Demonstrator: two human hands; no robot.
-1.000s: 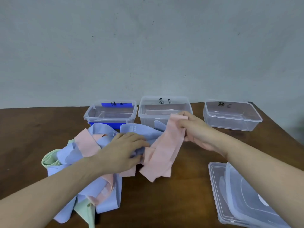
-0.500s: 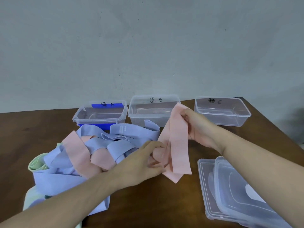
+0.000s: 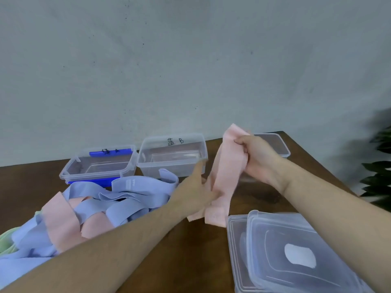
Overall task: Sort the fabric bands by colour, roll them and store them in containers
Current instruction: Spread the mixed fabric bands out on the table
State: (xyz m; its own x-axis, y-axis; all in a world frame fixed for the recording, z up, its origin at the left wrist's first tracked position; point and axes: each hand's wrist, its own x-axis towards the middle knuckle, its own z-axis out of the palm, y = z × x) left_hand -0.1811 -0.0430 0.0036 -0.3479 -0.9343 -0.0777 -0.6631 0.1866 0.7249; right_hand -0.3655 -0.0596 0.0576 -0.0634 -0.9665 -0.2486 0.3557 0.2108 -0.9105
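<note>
A pink fabric band [image 3: 227, 176] hangs between my hands above the table. My right hand [image 3: 258, 159] grips its top end, raised in front of the right container [image 3: 281, 144]. My left hand [image 3: 196, 191] holds the band's lower part, fingers partly hidden behind it. A tangled pile of blue bands [image 3: 127, 197], pink bands [image 3: 59, 220] and a green band [image 3: 8, 235] lies at the left. Behind the pile stand a clear container with blue clips [image 3: 69, 174] and a middle clear container [image 3: 148, 166] marked B.
Two clear lids [image 3: 275, 250] lie stacked at the front right of the brown table [image 3: 190, 250]. A dark plant [image 3: 378, 166] sits beyond the table's right edge. A grey wall rises behind the containers.
My right hand lifted the pink band up and to the right, clear of the pile. My left hand left the pile and moved right to take the band's lower part.
</note>
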